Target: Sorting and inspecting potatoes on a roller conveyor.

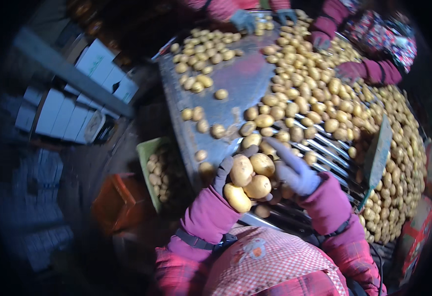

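Observation:
My gloved left hand (223, 172) cradles several yellow potatoes (257, 187) close to my body, over the near edge of the sorting table. Its thumb shows at their left side, and the rest of the hand is mostly behind them. Just right of these, my right hand (295, 172), in a light purple glove, is over the potatoes at the near end of the metal bars (325, 148); one finger points toward the far left. Whether it grips a potato cannot be told. Beyond both hands, a big heap of potatoes (305, 88) spreads over the table.
A metal sheet (227, 88) with scattered potatoes forms the table's left part. A green blade-like tool (379, 155) stands in the heap at right. Co-workers' gloved hands (349, 70) work at the far side. Left are a green crate (145, 148), an orange container (121, 203) and white boxes (66, 114).

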{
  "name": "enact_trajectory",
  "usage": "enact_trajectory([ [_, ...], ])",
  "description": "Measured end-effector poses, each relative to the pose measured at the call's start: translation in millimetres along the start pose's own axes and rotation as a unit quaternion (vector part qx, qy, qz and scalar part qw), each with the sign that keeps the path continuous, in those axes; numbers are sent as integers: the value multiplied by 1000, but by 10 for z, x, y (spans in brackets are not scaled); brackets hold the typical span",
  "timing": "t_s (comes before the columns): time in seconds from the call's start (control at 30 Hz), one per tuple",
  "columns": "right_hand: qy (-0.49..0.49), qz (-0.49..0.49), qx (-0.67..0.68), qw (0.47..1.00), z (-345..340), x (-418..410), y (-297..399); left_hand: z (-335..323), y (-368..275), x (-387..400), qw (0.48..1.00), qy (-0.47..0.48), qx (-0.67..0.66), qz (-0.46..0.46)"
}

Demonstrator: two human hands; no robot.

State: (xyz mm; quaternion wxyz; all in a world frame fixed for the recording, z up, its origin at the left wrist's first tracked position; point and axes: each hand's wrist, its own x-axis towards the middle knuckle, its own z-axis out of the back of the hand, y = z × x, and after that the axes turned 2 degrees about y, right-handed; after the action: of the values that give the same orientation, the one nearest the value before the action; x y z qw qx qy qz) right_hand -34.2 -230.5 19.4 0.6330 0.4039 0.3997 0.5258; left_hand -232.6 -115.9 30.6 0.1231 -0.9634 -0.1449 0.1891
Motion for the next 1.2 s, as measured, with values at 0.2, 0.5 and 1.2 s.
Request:
enact_trajectory([
  [0.2,-221,-120,-51,967,483,-582,-381,1339,-535,-913,922,117,-369,38],
  [0.5,-199,-88,-152,964,366,-919,-966,1836,-932,-1179,923,-312,51,-218],
  [1.2,210,-364,-203,885,226,-876,-314,412,315,-309,403,82,873,-263],
])
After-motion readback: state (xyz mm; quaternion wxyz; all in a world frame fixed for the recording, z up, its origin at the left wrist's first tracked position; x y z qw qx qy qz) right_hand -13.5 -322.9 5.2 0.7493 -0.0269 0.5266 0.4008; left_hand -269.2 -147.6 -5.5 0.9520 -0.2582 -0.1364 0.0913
